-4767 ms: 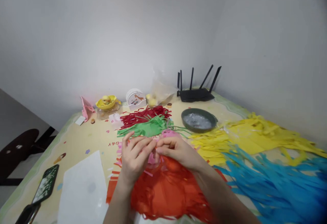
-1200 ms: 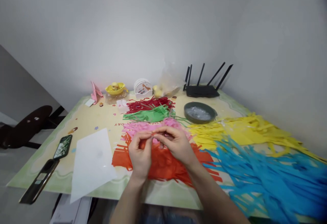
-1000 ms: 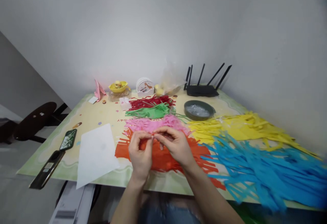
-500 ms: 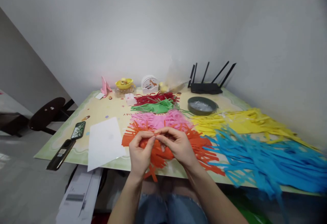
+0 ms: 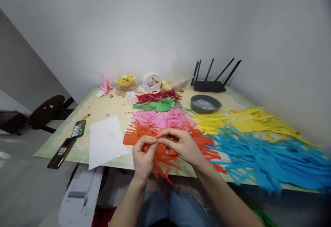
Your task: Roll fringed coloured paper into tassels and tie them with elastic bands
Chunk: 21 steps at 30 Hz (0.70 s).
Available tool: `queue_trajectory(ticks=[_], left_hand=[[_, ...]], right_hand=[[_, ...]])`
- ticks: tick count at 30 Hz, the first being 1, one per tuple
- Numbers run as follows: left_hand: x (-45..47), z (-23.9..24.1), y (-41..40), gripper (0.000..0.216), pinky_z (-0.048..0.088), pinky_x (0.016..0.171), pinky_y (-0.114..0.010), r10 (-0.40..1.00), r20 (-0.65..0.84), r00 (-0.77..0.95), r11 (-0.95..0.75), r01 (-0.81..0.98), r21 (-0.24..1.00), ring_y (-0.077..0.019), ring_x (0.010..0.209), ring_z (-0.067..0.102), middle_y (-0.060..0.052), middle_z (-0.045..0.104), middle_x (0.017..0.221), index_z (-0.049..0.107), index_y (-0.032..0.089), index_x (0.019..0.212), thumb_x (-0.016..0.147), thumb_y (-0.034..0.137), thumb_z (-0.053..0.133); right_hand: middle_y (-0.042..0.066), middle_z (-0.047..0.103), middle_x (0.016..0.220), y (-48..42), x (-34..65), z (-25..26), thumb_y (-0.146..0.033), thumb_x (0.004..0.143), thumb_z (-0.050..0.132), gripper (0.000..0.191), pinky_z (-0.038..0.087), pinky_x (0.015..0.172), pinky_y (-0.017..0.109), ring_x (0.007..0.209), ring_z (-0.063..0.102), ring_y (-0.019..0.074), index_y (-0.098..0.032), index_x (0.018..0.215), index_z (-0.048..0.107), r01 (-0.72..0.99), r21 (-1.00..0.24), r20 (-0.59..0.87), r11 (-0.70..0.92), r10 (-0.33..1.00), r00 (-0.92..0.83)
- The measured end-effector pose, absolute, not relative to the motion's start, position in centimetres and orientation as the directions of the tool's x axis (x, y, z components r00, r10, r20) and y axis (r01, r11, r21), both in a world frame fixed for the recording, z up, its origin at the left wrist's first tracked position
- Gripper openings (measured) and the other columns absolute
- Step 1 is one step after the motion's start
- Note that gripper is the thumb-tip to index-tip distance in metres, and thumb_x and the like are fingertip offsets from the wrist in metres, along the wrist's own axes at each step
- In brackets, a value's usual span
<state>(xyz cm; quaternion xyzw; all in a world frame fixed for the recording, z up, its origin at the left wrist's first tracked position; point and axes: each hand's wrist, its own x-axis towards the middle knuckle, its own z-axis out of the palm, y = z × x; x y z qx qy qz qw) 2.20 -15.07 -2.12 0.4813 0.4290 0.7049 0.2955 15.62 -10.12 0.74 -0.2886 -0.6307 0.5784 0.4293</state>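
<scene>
My left hand [image 5: 143, 154] and my right hand [image 5: 182, 146] meet at the fingertips near the table's front edge, thumbs and index fingers pinched together. Between and below them is orange fringe [image 5: 164, 166], cut into thin strips that hang past the table edge; the exact bit under my fingertips is mostly hidden. More orange fringe [image 5: 133, 138] spreads on the table to both sides. Just behind lies pink fringe [image 5: 157, 119], followed by green fringe [image 5: 160, 105] and dark red fringe [image 5: 157, 97].
Yellow fringe [image 5: 248, 120] and blue fringe [image 5: 274, 159] cover the right side. A dark green bowl [image 5: 204, 109] holds clear plastic. A black router [image 5: 209, 86] stands against the wall. White paper [image 5: 106, 140], a phone [image 5: 79, 128] and a dark glossy case [image 5: 60, 154] lie left.
The hanging orange strips have swung to the right beneath my hands. Both hands stay pinched together in nearly the same place, and the view has shifted slightly.
</scene>
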Motion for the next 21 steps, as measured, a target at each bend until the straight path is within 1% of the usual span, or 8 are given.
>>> queue_trajectory(ticks=[2, 4, 7, 9, 11, 15, 18, 21], left_hand=[[1.9, -2.5, -15.0, 0.006, 0.049, 0.077, -0.023, 0.850, 0.378, -0.367, -0.423, -0.047, 0.905, -0.0125, 0.078, 0.064, -0.001, 0.067, 0.077, 0.067, 0.018, 0.074, 0.075, 0.018, 0.073], [1.5, -2.8, -14.8, 0.008, 0.049, 0.078, -0.023, 0.895, 0.308, -0.324, -0.368, -0.141, 0.919, -0.0127, 0.080, 0.064, -0.001, 0.068, 0.080, 0.068, 0.018, 0.078, 0.074, 0.021, 0.075], [1.1, -2.8, -14.5, 0.018, 0.049, 0.073, -0.021, 0.957, 0.166, -0.238, -0.246, -0.359, 0.900, -0.0117, 0.076, 0.065, -0.001, 0.069, 0.080, 0.067, 0.018, 0.084, 0.072, 0.026, 0.077], [1.0, -2.6, -14.3, 0.021, 0.048, 0.068, -0.019, 0.973, 0.088, -0.211, -0.179, -0.465, 0.867, -0.0101, 0.070, 0.064, 0.000, 0.069, 0.075, 0.066, 0.018, 0.081, 0.069, 0.028, 0.080], [1.0, -2.4, -14.3, 0.022, 0.048, 0.066, -0.018, 0.978, 0.043, -0.206, -0.145, -0.513, 0.846, -0.0092, 0.066, 0.064, 0.001, 0.069, 0.071, 0.066, 0.017, 0.077, 0.066, 0.027, 0.082], [1.0, -2.3, -14.3, 0.023, 0.049, 0.065, -0.018, 0.981, -0.001, -0.196, -0.114, -0.576, 0.810, -0.0086, 0.063, 0.064, 0.001, 0.070, 0.067, 0.068, 0.016, 0.075, 0.062, 0.028, 0.083], [1.0, -2.7, -14.0, 0.024, 0.049, 0.066, -0.018, 0.980, -0.042, -0.192, -0.088, -0.620, 0.780, -0.0086, 0.064, 0.064, 0.000, 0.071, 0.069, 0.072, 0.016, 0.077, 0.060, 0.027, 0.084], [1.0, -3.1, -13.5, 0.028, 0.050, 0.066, -0.019, 0.970, -0.118, -0.213, -0.055, -0.666, 0.744, -0.0097, 0.064, 0.065, -0.001, 0.073, 0.070, 0.074, 0.016, 0.078, 0.054, 0.027, 0.086]], right_hand=[[0.002, 0.069, 0.074, -9.8, 15.7, 1.0, -0.037, 0.075, 0.073, 0.024, 0.048, 0.042, 0.019, 0.044, 0.059, 0.0080, -0.015, 0.085, 0.071, -0.116, -0.982, 0.187, 0.148, 0.839, -0.511], [0.003, 0.070, 0.076, -9.5, 15.7, 1.1, -0.037, 0.077, 0.071, 0.023, 0.050, 0.043, 0.019, 0.045, 0.059, 0.0078, -0.015, 0.083, 0.072, -0.110, -0.981, 0.196, 0.162, 0.834, -0.516], [0.004, 0.070, 0.077, -9.5, 15.5, 1.1, -0.037, 0.077, 0.071, 0.022, 0.050, 0.042, 0.019, 0.045, 0.057, 0.0070, -0.016, 0.081, 0.074, -0.096, -0.973, 0.227, 0.208, 0.831, -0.508], [0.004, 0.069, 0.078, -9.6, 15.2, 1.0, -0.038, 0.077, 0.070, 0.023, 0.050, 0.041, 0.019, 0.046, 0.057, 0.0073, -0.016, 0.081, 0.075, -0.077, -0.968, 0.243, 0.239, 0.821, -0.516], [0.004, 0.067, 0.076, -9.7, 15.0, 1.1, -0.038, 0.079, 0.069, 0.024, 0.050, 0.041, 0.019, 0.048, 0.058, 0.0084, -0.016, 0.081, 0.076, -0.055, -0.960, 0.263, 0.275, 0.816, -0.514], [0.003, 0.065, 0.067, -9.8, 14.5, 1.1, -0.034, 0.080, 0.068, 0.021, 0.049, 0.043, 0.018, 0.050, 0.058, 0.0088, -0.015, 0.074, 0.074, -0.052, -0.935, 0.334, 0.350, 0.823, -0.459], [0.002, 0.064, 0.066, -9.9, 13.9, 0.9, -0.033, 0.080, 0.067, 0.022, 0.047, 0.043, 0.018, 0.047, 0.057, 0.0087, -0.014, 0.071, 0.072, -0.068, -0.931, 0.354, 0.360, 0.840, -0.411], [0.003, 0.066, 0.066, -10.0, 13.4, 0.7, -0.033, 0.082, 0.066, 0.021, 0.046, 0.044, 0.020, 0.046, 0.058, 0.0097, -0.015, 0.074, 0.072, -0.019, -0.914, 0.382, 0.405, 0.846, -0.372]])
